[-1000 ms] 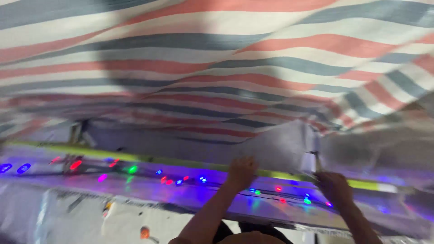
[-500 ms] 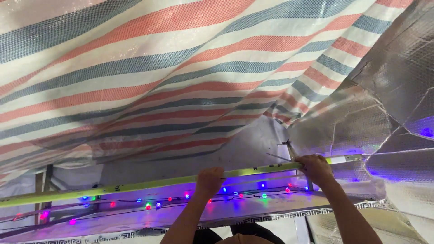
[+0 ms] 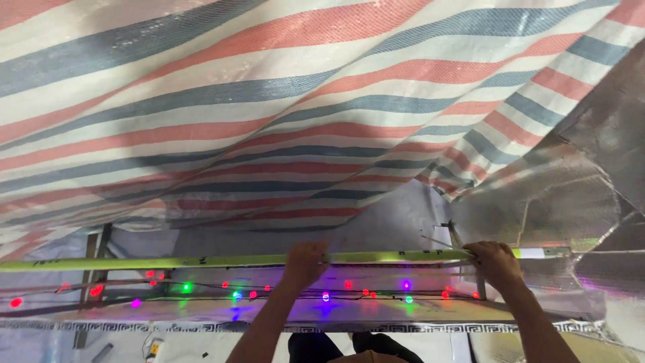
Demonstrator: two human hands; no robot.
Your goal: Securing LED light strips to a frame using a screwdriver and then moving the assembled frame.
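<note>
A long yellow-green bar (image 3: 201,261) runs level across the view under a striped tarp roof. My left hand (image 3: 304,263) is raised and its fingers are closed around the bar near the middle. Further right, my right hand (image 3: 495,259) grips the same bar close to its end, where it meets a thin upright post (image 3: 454,235). Both forearms reach up from the bottom edge. A string of small coloured lights (image 3: 322,295) hangs just below the bar, glowing red, green, blue and purple.
The red, blue and white striped tarp (image 3: 282,114) sags low overhead. Silver foil sheeting (image 3: 578,181) covers the right wall. Metal frame uprights (image 3: 101,259) stand at the left. A patterned border strip (image 3: 201,327) runs below the lights.
The view has tilted and shifted, showing more tarp and foil wall. Both hands came to rest gripping the bar, with the right hand now near its right end.
</note>
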